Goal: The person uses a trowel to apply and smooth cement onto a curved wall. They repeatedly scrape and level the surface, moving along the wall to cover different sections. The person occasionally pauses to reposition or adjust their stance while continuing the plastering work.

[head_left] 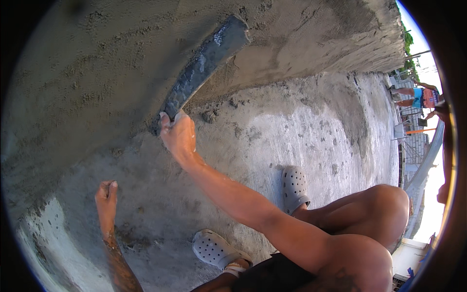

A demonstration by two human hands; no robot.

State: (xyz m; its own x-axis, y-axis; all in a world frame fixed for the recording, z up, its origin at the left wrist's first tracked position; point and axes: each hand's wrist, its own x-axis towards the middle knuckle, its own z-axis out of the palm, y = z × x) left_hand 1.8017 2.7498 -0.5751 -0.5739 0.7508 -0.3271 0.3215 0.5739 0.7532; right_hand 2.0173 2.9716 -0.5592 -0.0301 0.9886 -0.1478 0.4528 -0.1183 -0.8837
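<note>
My right hand [179,136] is closed round the lower end of a long flat straightedge [206,61], a grey strip smeared with wet mortar. The strip slants up and to the right, lying along the freshly mortared wall [112,73]. Its grip end is close to where the wall meets the floor. Over the floor at the lower left hangs my left hand [106,194], its fingers curled and the thumb pressed against them; nothing shows in it.
Crumbs of mortar [210,116] lie along the wall's foot. My feet, in light clogs [295,187], are on the rough concrete floor [311,131]. At the far right another person [423,97] in blue shorts stands near a white bucket [399,130].
</note>
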